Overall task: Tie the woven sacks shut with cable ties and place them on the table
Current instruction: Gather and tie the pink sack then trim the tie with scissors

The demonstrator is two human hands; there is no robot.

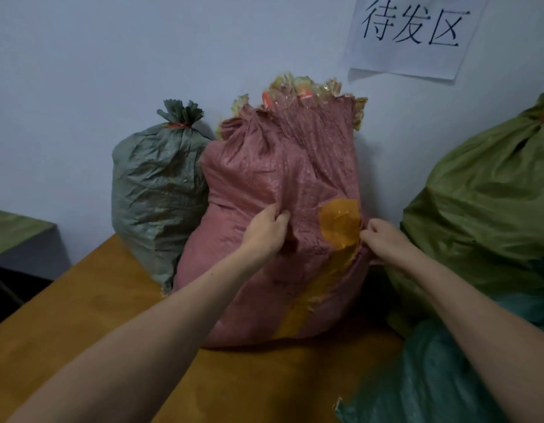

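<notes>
A full pink woven sack [264, 184] with orange tape patches stands upright on the wooden table [81, 300] against the wall. Its top is bunched, with crinkled clear plastic poking out. My left hand [264, 230] grips a fold of the sack's cloth at mid-height. At the sack's right edge, beside the orange patch, my right hand [386, 239] pinches the fabric. A grey-green sack [154, 190] tied with a red cable tie stands behind on the left, touching the pink one. No loose cable tie is visible.
A large olive-green sack [484, 209], tied at the top, fills the right side. In front of it lies a dark green sack [432, 377]. A paper sign [411, 35] hangs on the wall. A low green-topped block [14, 230] stands left of the table.
</notes>
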